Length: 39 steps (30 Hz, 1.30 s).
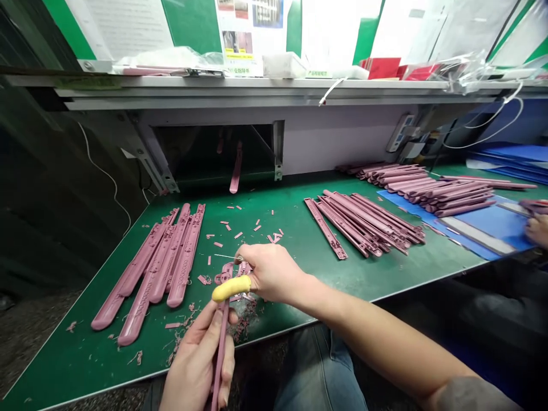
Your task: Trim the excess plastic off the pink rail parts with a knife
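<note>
Head view shows both hands low and close to the body, joined on one long pink plastic strip [221, 342] whose long axis runs almost straight away from the person, near end down by the lap, far end out over the counter's near edge. The left hand [194, 365] is nearer the body, fingers wrapped loosely round the strip's lower half. The right hand [272, 273] sits just beyond it, fingers curled in, its thumb in a yellow rubber finger cot [231, 288] pressed across the strip's upper end; a thin pale sliver [226, 257] juts left from its fingertips, too small to identify. Pink shavings and chips [240, 325] lie directly under and just beyond the hands on the green counter [299, 268]. Left of the hands lies a fanned row of like pink strips [162, 262]; well to the right, a second heap [363, 222], and past that a third [428, 185] by a blue mat [492, 220], where another person's hand [537, 228] rests. Straight ahead, a dark opening under the grey shelf [257, 94] shows one pink strip hanging [235, 168].
</note>
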Motion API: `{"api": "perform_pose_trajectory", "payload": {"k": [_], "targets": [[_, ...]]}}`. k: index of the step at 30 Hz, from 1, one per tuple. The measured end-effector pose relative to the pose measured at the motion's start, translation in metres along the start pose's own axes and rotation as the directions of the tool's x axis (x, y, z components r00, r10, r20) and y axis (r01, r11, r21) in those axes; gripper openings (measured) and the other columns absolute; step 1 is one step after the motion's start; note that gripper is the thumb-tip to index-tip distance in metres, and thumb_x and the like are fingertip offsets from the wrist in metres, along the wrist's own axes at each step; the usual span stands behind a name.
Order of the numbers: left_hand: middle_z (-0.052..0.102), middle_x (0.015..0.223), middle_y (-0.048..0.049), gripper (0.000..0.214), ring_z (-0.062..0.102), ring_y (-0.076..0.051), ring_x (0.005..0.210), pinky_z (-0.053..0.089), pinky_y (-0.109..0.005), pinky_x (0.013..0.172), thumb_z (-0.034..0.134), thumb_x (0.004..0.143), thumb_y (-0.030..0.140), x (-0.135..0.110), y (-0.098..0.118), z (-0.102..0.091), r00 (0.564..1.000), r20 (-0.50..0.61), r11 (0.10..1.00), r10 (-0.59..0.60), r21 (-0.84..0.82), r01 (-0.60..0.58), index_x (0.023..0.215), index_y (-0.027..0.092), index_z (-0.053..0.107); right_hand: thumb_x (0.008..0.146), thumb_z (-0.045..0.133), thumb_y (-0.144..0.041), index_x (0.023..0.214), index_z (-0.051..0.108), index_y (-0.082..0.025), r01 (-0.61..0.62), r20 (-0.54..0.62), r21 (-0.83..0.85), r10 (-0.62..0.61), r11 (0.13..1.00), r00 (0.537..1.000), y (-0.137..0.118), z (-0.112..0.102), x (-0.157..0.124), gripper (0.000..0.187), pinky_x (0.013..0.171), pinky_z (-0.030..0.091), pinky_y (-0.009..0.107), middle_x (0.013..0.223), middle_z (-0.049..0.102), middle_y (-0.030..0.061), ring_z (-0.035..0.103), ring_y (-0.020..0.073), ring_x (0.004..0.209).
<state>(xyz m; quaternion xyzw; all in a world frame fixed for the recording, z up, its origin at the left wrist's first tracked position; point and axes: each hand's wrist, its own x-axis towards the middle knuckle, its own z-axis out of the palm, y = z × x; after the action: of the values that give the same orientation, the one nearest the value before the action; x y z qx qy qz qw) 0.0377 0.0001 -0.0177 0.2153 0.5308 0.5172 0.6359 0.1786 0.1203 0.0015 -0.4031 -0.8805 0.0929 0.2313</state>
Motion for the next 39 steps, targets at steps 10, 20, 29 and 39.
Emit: {"api": "perform_pose_trajectory", "payload": {"k": [10,20,29,39], "targets": [[0.067,0.081,-0.0047,0.023,0.061,-0.01,0.068,0.056,-0.019,0.067,0.076,0.068,0.01,0.018,-0.005,-0.007,0.998,-0.032,0.923,0.053,-0.38,-0.061,0.09,0.016,0.073,0.084,0.058,-0.058,0.078,0.05,-0.019,0.053,-0.005,-0.106,-0.053,0.993,0.999,-0.002,-0.005,-0.007,0.04,0.049,0.017,0.024,0.07,0.059,-0.0026,0.049,0.0117,0.057],[0.064,0.075,-0.0028,0.023,0.059,-0.008,0.062,0.05,-0.015,0.054,0.063,0.079,0.007,0.039,0.027,-0.003,0.972,-0.057,0.927,0.229,-0.293,-0.236,0.098,0.014,0.071,0.088,0.053,-0.053,0.08,0.051,-0.019,0.265,0.223,0.012,-0.261,0.964,0.939,-0.058,0.019,-0.059,0.035,0.046,0.017,0.025,0.071,0.062,0.0012,0.053,0.0148,0.053],[0.056,0.079,-0.0003,0.02,0.051,-0.003,0.051,0.041,-0.01,0.04,0.057,0.084,0.01,0.044,0.042,-0.007,0.972,0.005,0.91,0.236,-0.353,-0.22,0.101,0.015,0.065,0.084,0.057,-0.06,0.081,0.057,-0.02,0.193,0.143,0.22,-0.228,0.956,0.963,-0.045,0.04,-0.086,0.04,0.051,0.034,0.024,0.069,0.064,-0.0003,0.06,0.0143,0.06],[0.049,0.052,0.0037,0.041,0.039,0.0,0.03,0.026,-0.007,0.032,0.064,0.084,0.028,0.004,-0.003,-0.013,0.982,0.188,0.921,-0.032,-0.375,0.102,0.124,0.029,0.057,0.078,0.061,-0.062,0.091,0.056,-0.02,-0.088,-0.075,0.016,0.089,0.996,0.993,-0.024,0.006,-0.026,0.044,0.058,0.032,0.024,0.082,0.065,0.0032,0.057,0.0169,0.068]]}}
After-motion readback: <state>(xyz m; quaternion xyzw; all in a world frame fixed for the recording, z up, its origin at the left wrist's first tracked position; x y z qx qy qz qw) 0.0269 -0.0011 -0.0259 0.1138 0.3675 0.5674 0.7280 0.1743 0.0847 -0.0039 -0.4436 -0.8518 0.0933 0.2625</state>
